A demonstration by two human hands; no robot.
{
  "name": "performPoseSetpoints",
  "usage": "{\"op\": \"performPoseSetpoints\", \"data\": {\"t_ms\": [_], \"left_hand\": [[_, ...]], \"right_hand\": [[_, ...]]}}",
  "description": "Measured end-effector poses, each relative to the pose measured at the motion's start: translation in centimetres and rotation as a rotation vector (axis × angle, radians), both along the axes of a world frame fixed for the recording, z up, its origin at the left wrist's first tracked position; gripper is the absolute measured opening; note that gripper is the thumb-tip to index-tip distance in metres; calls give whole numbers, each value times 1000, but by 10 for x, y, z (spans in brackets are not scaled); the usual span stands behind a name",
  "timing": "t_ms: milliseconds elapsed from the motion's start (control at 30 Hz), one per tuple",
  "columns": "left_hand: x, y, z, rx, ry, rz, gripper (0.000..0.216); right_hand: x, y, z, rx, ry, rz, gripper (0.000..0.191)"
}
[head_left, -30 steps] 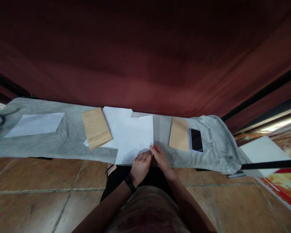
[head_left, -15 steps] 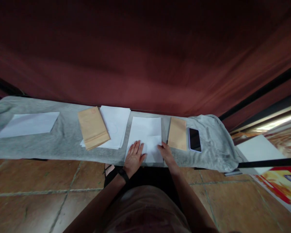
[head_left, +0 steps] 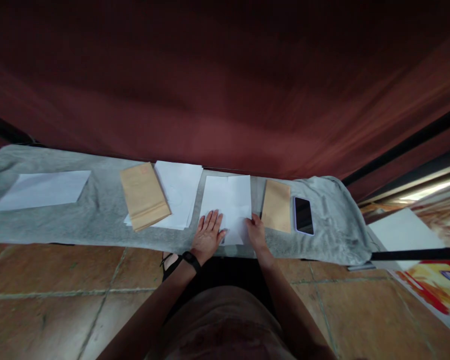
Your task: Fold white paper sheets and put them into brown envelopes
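A white sheet of paper (head_left: 227,200) lies on the grey cloth (head_left: 101,220) in front of me, its right half seeming folded over. My left hand (head_left: 208,233) lies flat on the sheet's near left part, fingers stretched out. My right hand (head_left: 255,231) pinches the sheet's near right edge. A brown envelope (head_left: 276,206) lies just right of the sheet, and a dark phone (head_left: 303,215) lies beyond it.
Left of the sheet is a stack of white papers (head_left: 180,192) with another brown envelope (head_left: 143,195) on it. A white sheet (head_left: 41,190) lies far left. A dark red curtain (head_left: 225,90) hangs behind. Tiled floor (head_left: 60,295) is below; a white board (head_left: 405,232) stands at right.
The sheet was drawn off the stack and set square in front of me. My left hand spread flat on it, and my right hand brought the right edge over leftward.
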State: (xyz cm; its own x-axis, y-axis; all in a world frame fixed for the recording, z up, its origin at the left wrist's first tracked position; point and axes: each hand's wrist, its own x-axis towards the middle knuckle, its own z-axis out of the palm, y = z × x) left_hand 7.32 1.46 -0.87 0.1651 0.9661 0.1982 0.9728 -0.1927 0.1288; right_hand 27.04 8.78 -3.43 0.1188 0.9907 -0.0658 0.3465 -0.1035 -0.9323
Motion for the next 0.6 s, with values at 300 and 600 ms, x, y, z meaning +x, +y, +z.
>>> {"op": "performPoseSetpoints", "data": {"t_ms": [300,600], "left_hand": [[6,5,-2,-13,-38,-16,56],[21,30,-7,-69,-52,-164,59]], "right_hand": [[-9,-23,34,353,-571,116,49],[-43,-19,23,413,-769,511,50]]}}
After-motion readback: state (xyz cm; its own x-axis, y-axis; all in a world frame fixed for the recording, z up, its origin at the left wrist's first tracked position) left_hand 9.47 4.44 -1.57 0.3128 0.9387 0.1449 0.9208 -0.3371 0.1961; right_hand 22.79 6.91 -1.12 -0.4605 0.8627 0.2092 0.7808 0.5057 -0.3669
